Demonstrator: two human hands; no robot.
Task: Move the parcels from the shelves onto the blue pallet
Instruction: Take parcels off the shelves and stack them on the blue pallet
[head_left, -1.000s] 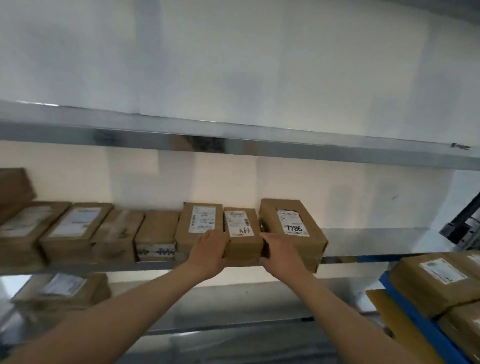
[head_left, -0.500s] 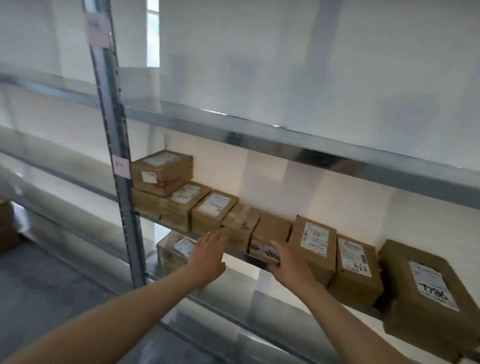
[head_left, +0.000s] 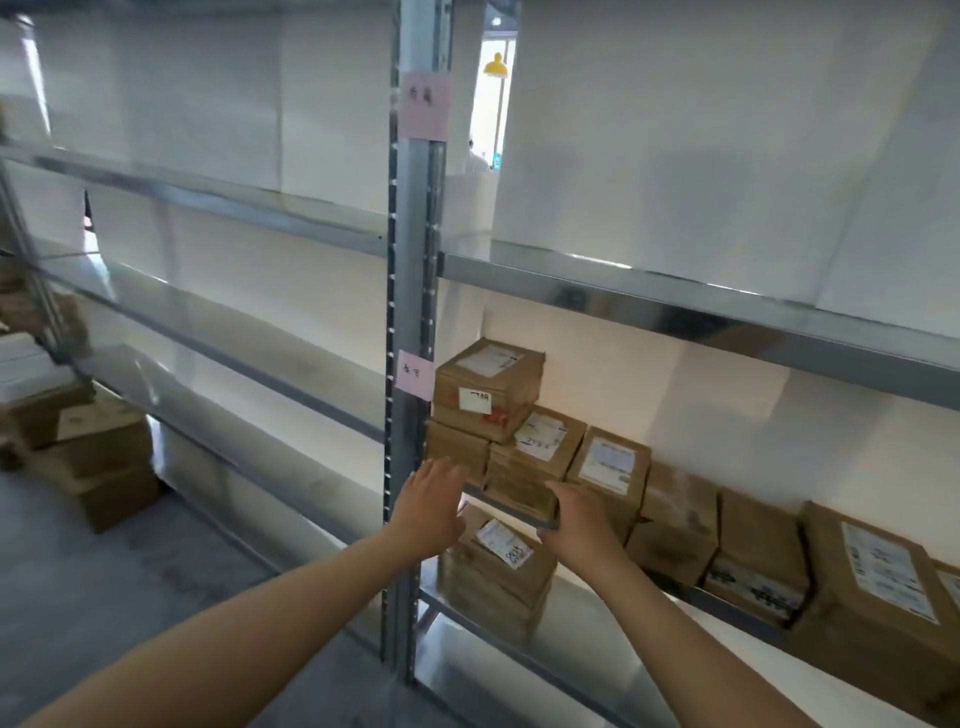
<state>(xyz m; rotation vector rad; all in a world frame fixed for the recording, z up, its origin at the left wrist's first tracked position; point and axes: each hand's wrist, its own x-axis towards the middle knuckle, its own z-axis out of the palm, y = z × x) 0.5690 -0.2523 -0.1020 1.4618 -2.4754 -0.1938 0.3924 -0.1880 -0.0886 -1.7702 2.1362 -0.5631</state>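
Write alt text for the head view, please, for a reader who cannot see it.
An open left hand and right hand reach for labelled cardboard parcels beside a metal upright. Another parcel lies on the shelf below.

Left hand (head_left: 431, 506) spread before upright post (head_left: 410, 291), right hand (head_left: 582, 525) by parcels (head_left: 524, 460) on metal shelf (head_left: 506, 506)

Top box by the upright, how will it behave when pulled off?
Probably stiff: the top parcel shows square, crisp cardboard edges. It likely slides rather than tips, as it lies flat across the two parcels beneath. Weight can't be told.
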